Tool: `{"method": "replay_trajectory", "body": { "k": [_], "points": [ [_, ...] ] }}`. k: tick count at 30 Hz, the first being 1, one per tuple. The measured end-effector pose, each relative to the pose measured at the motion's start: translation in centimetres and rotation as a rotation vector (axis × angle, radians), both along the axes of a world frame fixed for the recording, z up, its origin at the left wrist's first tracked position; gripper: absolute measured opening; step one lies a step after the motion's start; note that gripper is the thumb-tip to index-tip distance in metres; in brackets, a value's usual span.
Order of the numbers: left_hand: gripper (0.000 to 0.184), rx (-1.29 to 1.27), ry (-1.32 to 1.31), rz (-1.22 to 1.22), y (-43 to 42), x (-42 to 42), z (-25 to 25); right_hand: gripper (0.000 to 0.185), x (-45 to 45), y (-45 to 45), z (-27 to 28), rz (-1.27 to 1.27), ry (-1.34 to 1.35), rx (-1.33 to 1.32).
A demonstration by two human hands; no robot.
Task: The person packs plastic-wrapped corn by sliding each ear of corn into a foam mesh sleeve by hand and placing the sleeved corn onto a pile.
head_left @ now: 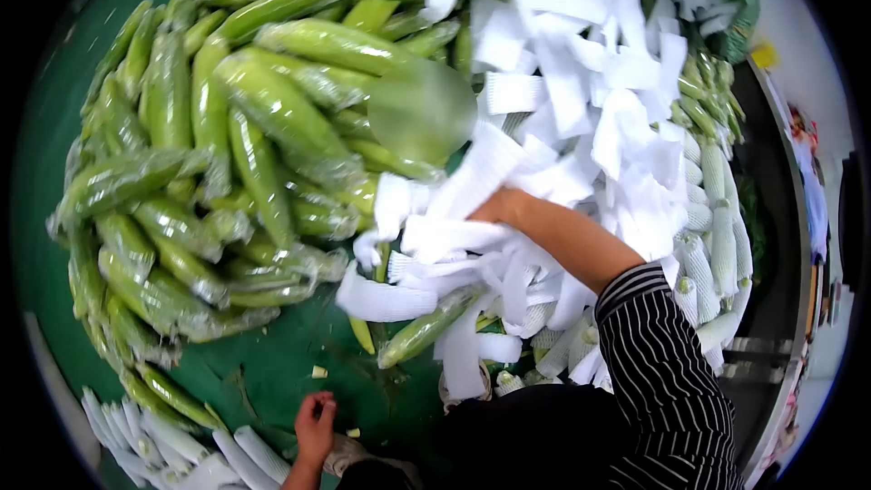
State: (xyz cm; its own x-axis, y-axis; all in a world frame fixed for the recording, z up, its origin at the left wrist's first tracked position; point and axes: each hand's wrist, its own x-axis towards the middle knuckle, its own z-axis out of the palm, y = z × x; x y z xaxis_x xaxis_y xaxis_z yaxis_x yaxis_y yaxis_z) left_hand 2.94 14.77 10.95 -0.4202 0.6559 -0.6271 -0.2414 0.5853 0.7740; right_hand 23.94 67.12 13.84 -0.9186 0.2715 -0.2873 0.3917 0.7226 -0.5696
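My right hand (494,207) reaches into a heap of white foam net sleeves (562,82). Foam covers its fingertips, so I cannot tell whether it grips a sleeve. Low in the view, my left hand (315,426) hangs above the green floor, its fingers loosely curled and apart, with nothing visible in them. Long green vegetables in clear plastic wrap (281,91), like gourds or large cucumbers, are piled to the left of the sleeves. One wrapped green vegetable (426,331) lies at the heap's near edge, partly under the foam.
Vegetables in white netting (699,263) are stacked at the right, and more white-sleeved ones (154,436) lie at the lower left. Small scraps (319,371) dot the green floor (272,354). Part of the vegetable pile is behind a blurred round patch.
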Motion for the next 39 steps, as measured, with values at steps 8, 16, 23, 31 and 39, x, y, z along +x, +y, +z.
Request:
{"method": "replay_trajectory", "body": {
  "k": [8, 16, 23, 31, 39],
  "points": [
    [0.021, 0.108, 0.33, -0.137, -0.3, -3.0, 0.8, 0.06, -3.1, -21.8, 1.5, 0.385, 0.283, -0.098],
    [0.056, 0.188, 1.252, -0.464, 6.6, -13.3, 2.6, 0.065, -7.3, -25.5, 1.6, 0.675, -0.043, -0.187],
    [0.049, 0.063, 1.365, -0.908, 9.5, -13.8, -0.6, 0.04, -8.7, -21.5, 9.2, 0.527, -0.086, 0.135],
    [0.022, 0.381, 1.294, -0.426, 5.8, -14.3, 6.3, 0.05, -10.9, -22.2, 11.0, 0.769, -0.192, 0.411],
    [0.047, 0.526, 0.855, 0.283, -0.6, -10.4, 10.3, 0.061, -23.2, -33.9, 12.0, 0.194, 0.427, -0.176]
  ]
}}
